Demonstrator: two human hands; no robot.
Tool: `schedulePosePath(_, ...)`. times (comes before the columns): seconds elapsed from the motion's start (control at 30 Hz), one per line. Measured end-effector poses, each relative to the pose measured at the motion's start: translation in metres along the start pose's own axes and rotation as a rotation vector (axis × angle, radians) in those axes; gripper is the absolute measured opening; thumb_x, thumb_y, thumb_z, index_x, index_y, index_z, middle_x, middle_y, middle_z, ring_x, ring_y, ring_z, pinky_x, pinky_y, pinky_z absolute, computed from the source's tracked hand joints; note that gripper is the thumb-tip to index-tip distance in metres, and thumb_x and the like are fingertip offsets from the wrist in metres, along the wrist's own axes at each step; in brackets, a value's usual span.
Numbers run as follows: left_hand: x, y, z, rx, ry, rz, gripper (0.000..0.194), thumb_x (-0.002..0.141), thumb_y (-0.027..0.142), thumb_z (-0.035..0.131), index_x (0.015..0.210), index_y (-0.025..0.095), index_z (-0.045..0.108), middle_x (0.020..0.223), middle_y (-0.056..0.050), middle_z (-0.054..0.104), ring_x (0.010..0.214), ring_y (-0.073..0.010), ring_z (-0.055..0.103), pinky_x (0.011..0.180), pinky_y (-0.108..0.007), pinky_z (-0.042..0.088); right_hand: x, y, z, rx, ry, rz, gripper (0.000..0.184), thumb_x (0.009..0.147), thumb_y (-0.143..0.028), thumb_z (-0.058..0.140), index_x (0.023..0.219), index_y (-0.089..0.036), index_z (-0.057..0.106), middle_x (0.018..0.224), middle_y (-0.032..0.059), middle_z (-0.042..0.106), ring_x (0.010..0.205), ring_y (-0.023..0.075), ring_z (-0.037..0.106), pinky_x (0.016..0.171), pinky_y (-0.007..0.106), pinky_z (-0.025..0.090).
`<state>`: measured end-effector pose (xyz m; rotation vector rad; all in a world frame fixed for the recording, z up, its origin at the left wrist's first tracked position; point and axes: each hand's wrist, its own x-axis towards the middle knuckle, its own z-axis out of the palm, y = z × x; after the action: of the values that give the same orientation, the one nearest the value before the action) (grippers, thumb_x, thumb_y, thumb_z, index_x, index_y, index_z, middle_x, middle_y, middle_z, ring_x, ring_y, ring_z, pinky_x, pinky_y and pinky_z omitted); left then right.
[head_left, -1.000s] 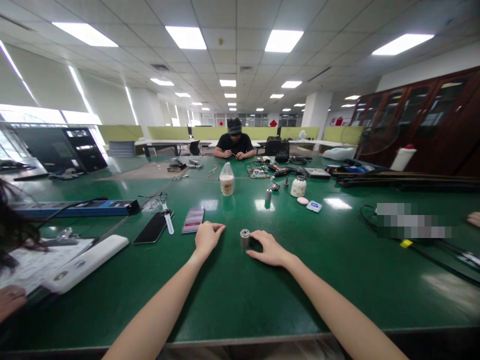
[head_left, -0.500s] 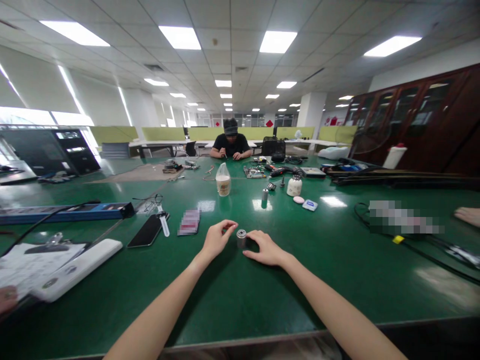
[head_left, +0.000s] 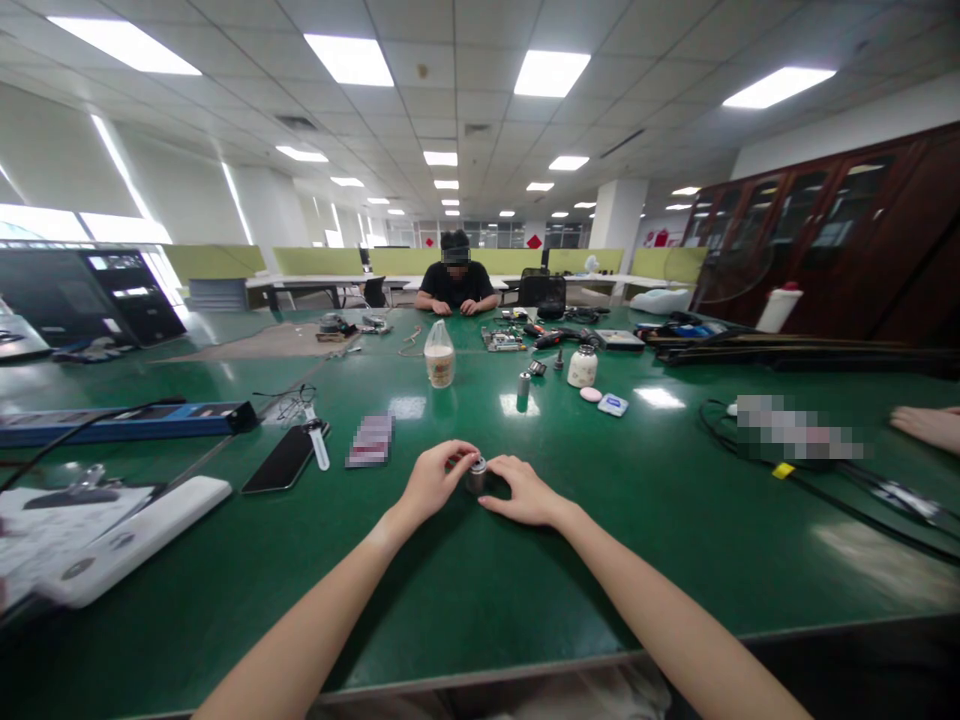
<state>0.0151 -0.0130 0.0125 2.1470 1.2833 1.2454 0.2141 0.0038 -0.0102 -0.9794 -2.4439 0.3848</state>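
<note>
Head view: a person's left hand (head_left: 435,482) and right hand (head_left: 529,493) at a metal cylinder (head_left: 477,478) on a green table (head_left: 465,610).
Print on the cup (head_left: 440,368) and case (head_left: 613,404) is too small to read. The cylinder, short and grey with a ringed top, stands upright between the hands; left fingertips are at its top, grip unclear; right thumb and fingers curve open beside it.

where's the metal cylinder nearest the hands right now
In the head view, the metal cylinder stands upright on the green table just below centre, between the left hand at its top and the right hand beside it.
</note>
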Motion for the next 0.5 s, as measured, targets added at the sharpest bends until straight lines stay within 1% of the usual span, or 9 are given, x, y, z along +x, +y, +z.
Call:
schedulePosePath(0.1,0.0,-0.001,0.001,-0.012,-0.001,0.006,0.025,0.087,0.038,0.052,0.093,0.019,0.067,0.09,-0.005,0.071,0.079,-0.0165,0.065,0.072,-0.027,0.051,0.001,-0.005,0.0,-0.023,0.024,0.018,0.037,0.084,-0.048,0.058,0.111,-0.024,0.059,0.111,0.0056,0.061,0.103,0.0217,0.052,0.089,0.038,0.039)
schedulePosePath(0.23,0.0,0.0,0.001,-0.017,-0.013,0.004,0.023,0.086,0.037,0.053,0.093,0.02,0.068,0.088,-0.003,0.072,0.078,-0.0158,0.065,0.072,-0.026,0.051,0.006,-0.013,0.006,-0.056,0.119,0.096,0.038,0.085,-0.053,0.054,0.107,-0.023,0.061,0.102,0.0048,0.065,0.095,0.021,0.055,0.082,0.035,0.04)
schedulePosePath(0.37,-0.001,0.004,0.001,-0.015,-0.039,0.002,0.023,0.087,0.036,0.053,0.094,0.02,0.068,0.089,-0.003,0.072,0.078,-0.0161,0.066,0.074,-0.027,0.051,0.008,-0.017,0.01,-0.071,0.164,0.124,0.034,0.085,-0.05,0.056,0.102,-0.022,0.062,0.096,0.0045,0.066,0.088,0.0199,0.057,0.078,0.033,0.041)
schedulePosePath(0.5,-0.002,0.007,0.002,-0.013,-0.073,0.018,0.022,0.087,0.034,0.052,0.096,0.021,0.067,0.091,-0.003,0.072,0.08,-0.0162,0.067,0.075,-0.026,0.051,0.006,-0.015,0.007,-0.075,0.173,0.14,0.031,0.083,-0.048,0.058,0.099,-0.022,0.062,0.091,0.0038,0.066,0.084,0.0192,0.057,0.074,0.032,0.041)
